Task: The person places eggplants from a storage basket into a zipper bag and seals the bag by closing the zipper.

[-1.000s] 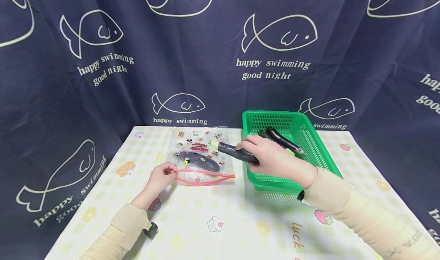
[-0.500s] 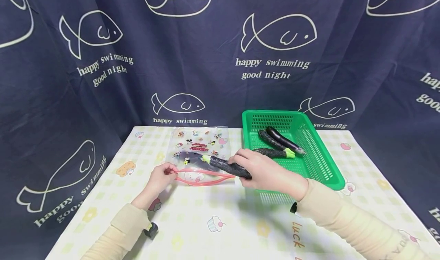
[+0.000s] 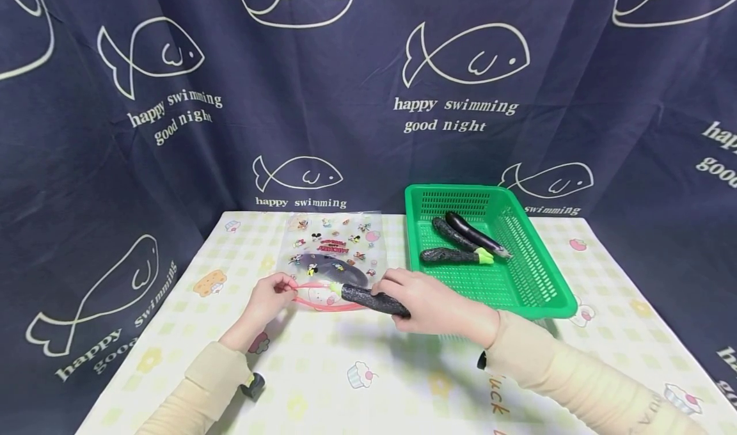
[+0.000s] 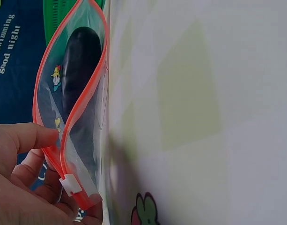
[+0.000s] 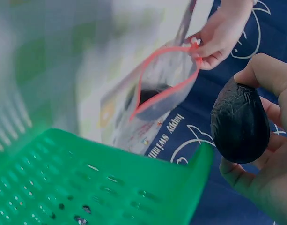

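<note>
A clear zip bag (image 3: 345, 224) with cartoon prints lies on the table, its red-edged mouth spread apart toward me. My left hand (image 3: 270, 299) pinches the mouth's left end, close to the white slider (image 4: 70, 184) in the left wrist view. Inside the bag rests a smooth dark eggplant (image 4: 80, 70). My right hand (image 3: 432, 300) grips a wrinkled black eggplant (image 3: 374, 299) by its thick end. Its green stem end points left and overlaps the bag's mouth in the head view. The right wrist view shows the thick end (image 5: 241, 126) between thumb and fingers.
A green perforated basket (image 3: 535, 275) stands at the right. It holds two wrinkled eggplants with green stems, one in front (image 3: 449, 256) and one behind (image 3: 455, 233), beside a smooth, glossy eggplant (image 3: 478, 233). A dark blue printed curtain (image 3: 368, 147) hangs behind the table.
My right hand has carried the wrinkled eggplant from over the basket's left side leftward and toward me, to the bag's mouth. My left hand keeps its place on the bag.
</note>
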Demonstrator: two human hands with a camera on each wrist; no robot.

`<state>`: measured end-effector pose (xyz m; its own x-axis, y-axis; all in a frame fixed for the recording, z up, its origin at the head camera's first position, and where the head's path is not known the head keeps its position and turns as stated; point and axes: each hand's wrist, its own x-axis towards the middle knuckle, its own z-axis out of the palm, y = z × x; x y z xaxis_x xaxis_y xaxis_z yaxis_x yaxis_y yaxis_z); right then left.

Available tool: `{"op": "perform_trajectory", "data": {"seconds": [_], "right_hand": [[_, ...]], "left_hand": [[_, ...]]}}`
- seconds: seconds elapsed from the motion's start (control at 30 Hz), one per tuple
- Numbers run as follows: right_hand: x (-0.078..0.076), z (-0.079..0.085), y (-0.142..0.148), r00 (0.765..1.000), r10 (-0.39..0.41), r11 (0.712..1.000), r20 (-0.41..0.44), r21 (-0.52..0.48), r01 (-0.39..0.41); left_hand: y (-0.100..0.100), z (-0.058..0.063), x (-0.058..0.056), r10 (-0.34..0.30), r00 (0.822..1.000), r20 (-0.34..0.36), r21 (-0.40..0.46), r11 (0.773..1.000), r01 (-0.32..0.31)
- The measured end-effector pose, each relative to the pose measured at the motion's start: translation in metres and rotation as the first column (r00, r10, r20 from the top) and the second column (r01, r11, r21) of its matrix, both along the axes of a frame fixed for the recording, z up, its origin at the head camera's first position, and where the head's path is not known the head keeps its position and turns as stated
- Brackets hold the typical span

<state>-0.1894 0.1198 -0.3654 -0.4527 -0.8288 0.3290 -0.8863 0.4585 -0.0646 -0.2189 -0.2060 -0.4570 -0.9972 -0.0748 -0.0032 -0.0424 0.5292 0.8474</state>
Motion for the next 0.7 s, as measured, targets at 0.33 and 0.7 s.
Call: {"op": "perform_trajectory", "data": {"seconds": [0.33,0.7], "right_hand": [[0.003,-0.012,-0.005,1.000,0.014,0.998,-0.010,0.060,-0.013],[0.004,-0.025,-0.009,0.997,0.001,0.988,-0.074,0.152,0.010]], "left_hand": [[0.000,0.001,0.000,-0.008,1.000,0.004,0.013,1.000,0.008],[-0.001,0.001,-0.002,-0.017,1.000,0.004,0.039,0.999,0.017]]}}
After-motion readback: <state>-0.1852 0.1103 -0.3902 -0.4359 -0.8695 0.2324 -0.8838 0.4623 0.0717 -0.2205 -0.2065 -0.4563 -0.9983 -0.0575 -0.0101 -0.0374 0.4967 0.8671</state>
